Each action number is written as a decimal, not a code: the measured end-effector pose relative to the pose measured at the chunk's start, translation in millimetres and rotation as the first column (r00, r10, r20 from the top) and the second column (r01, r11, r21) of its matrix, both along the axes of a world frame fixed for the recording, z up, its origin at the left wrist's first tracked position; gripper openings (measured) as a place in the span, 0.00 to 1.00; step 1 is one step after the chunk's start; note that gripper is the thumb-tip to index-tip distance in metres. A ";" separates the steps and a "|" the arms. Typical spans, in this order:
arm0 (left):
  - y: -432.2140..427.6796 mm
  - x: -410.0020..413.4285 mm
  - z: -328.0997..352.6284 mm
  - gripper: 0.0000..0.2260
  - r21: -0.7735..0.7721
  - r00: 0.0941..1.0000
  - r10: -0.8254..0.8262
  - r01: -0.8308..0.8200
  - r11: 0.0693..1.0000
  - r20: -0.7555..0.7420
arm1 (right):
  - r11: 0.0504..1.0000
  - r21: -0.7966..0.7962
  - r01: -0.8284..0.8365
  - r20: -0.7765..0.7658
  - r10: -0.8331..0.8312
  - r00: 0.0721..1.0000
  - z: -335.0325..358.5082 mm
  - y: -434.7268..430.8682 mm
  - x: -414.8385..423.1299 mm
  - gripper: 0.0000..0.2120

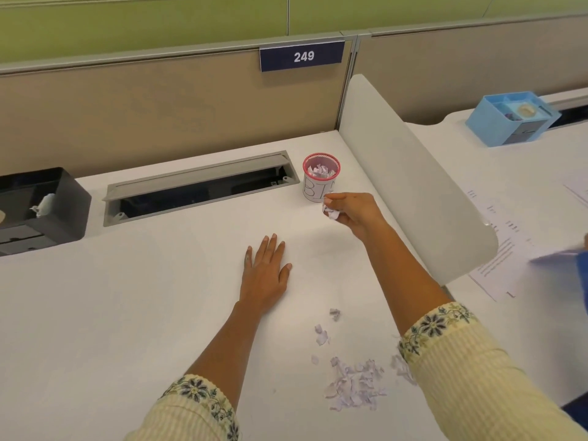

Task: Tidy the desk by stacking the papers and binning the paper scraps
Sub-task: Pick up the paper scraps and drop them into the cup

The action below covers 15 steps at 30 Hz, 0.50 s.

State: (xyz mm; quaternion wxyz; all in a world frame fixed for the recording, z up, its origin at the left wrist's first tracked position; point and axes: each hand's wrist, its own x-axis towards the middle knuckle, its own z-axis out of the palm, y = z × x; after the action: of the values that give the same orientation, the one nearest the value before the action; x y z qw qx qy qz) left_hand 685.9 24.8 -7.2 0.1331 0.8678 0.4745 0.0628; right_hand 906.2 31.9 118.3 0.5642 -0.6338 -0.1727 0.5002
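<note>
Between the curled fingers of the right hand (353, 214), a scrap wad (331, 212) is pinched. Just beyond that hand, the bin cup (320, 183) is stood, scraps inside. To its left, the left hand (265, 272) is laid flat, fingers straight, on the desk (159, 297). Beside the right forearm, a loose scrap pile (353, 383) is spread.
</note>
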 end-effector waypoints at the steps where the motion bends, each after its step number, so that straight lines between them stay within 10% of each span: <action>1: 4.0 2.0 -0.4 0.25 0.002 1.000 0.000 0.000 1.000 0.000 | 1.000 0.002 0.003 0.017 -0.003 1.000 4.3 9.9 5.6 0.11; 5: 6.7 6.6 -6.2 0.25 0.023 0.999 0.036 -0.036 0.999 -0.004 | 0.997 -0.074 -0.002 0.286 0.023 0.958 16.7 52.3 22.3 0.11; 15: 6.0 8.3 -13.3 0.25 0.079 0.996 0.085 -0.086 0.993 0.020 | 0.970 -0.230 -0.079 0.824 0.237 0.515 15.5 124.2 35.7 0.09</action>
State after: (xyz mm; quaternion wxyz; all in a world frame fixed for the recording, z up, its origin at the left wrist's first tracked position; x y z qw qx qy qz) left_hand 694.2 30.7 -20.5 0.0994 0.8507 0.5073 0.0948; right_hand 941.9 156.1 133.9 0.3079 -0.8216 -0.4394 0.1924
